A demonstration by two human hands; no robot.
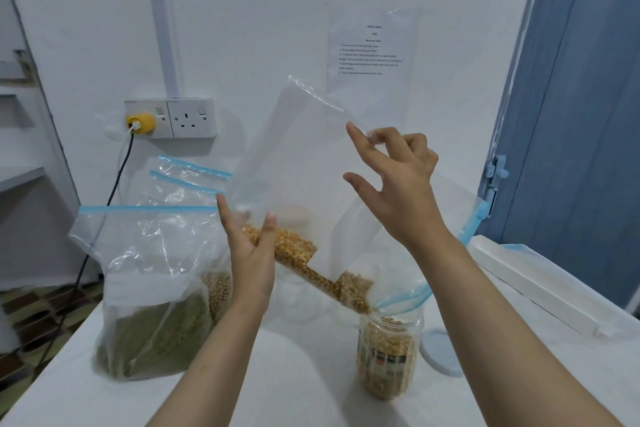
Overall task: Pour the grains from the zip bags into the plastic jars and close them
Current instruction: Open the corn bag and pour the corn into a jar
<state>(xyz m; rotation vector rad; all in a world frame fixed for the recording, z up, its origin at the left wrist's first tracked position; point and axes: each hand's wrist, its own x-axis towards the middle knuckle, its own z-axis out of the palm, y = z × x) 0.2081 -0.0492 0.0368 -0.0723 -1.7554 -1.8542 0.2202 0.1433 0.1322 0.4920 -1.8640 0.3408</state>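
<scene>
Right hand (398,180): pinches the raised bottom corner of the clear zip bag (311,156), high above the jar.
Left hand (251,253): straight fingers pressed flat against the bag's underside, left of the jar — cradling, not gripping.
Yellow grains (311,270): sliding toward the blue zip mouth.
Clear plastic jar (388,354): directly below, nearly full.
Advice: hold the mouth over the jar's opening — lift the corner slowly.
Pale blue lid (441,352): just right of the jar.
</scene>
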